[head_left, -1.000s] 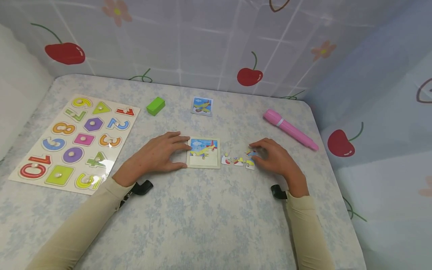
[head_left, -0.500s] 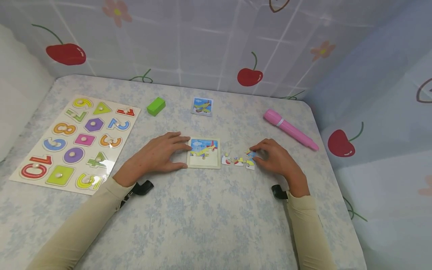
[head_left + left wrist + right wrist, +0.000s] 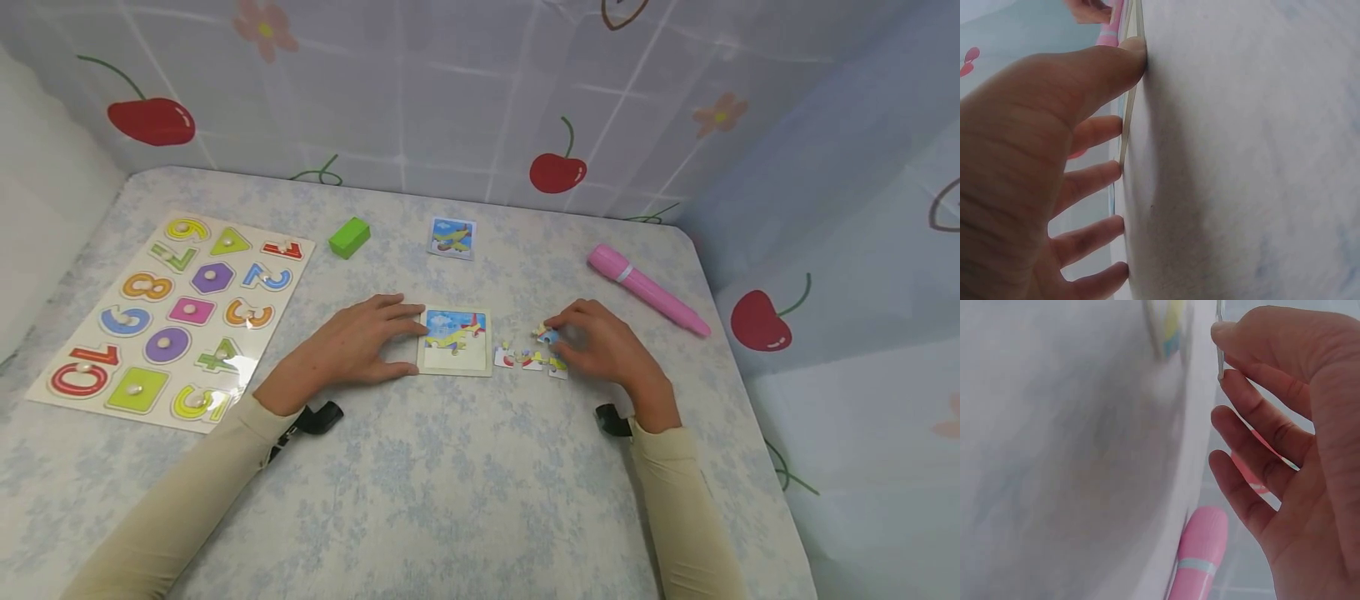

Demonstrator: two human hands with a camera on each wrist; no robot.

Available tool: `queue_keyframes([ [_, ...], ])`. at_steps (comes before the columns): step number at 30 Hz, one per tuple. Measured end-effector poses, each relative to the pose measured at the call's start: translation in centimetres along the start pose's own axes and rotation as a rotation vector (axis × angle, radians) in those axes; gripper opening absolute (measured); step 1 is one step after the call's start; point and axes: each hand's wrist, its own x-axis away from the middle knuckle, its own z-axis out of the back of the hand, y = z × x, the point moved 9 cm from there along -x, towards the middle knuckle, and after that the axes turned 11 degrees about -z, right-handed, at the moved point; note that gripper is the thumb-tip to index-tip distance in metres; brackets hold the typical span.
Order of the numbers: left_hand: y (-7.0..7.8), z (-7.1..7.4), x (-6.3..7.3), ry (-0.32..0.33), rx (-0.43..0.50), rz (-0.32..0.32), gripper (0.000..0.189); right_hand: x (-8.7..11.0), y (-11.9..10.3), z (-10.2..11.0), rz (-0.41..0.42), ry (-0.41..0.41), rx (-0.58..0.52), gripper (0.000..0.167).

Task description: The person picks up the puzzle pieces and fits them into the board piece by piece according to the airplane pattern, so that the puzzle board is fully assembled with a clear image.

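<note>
My left hand rests against the left edge of a small jigsaw tray, fingers spread and fairly straight. In the left wrist view, the thumb and some fingertips touch the tray's edge. Joined pieces with a blue sky and yellow plane fill the tray's upper part; its lower part shows bare backing. My right hand pinches a jigsaw piece between thumb and index finger, raised off the cloth in the right wrist view. Below it lie loose pieces in a row right of the tray.
A picture card of the plane lies behind the tray, beside a green block. To the left is a number-and-shape peg board. A pink pen-shaped stick lies right of my right hand. A curtain hangs along the table's back edge.
My right hand has lifted the jigsaw piece from the loose group and shifted it slightly left and away from me. My left hand has stayed on the tray.
</note>
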Motion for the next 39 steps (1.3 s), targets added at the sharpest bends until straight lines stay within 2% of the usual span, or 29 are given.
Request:
queue_keyframes([
  [12, -0.2, -0.2, 0.1, -0.003, 0.008, 0.001, 0.062, -1.5, -3.1, -0.5, 0.065, -0.016, -0.033, 0.029],
  [24, -0.1, -0.1, 0.0, -0.010, 0.011, 0.004, 0.063, -3.2, -6.4, -1.3, 0.132, -0.031, -0.011, 0.032],
  [39, -0.2, -0.1, -0.1, -0.012, 0.008, 0.010, 0.063, -4.3, -8.0, -3.5, 0.143, -0.119, -0.017, 0.033],
])
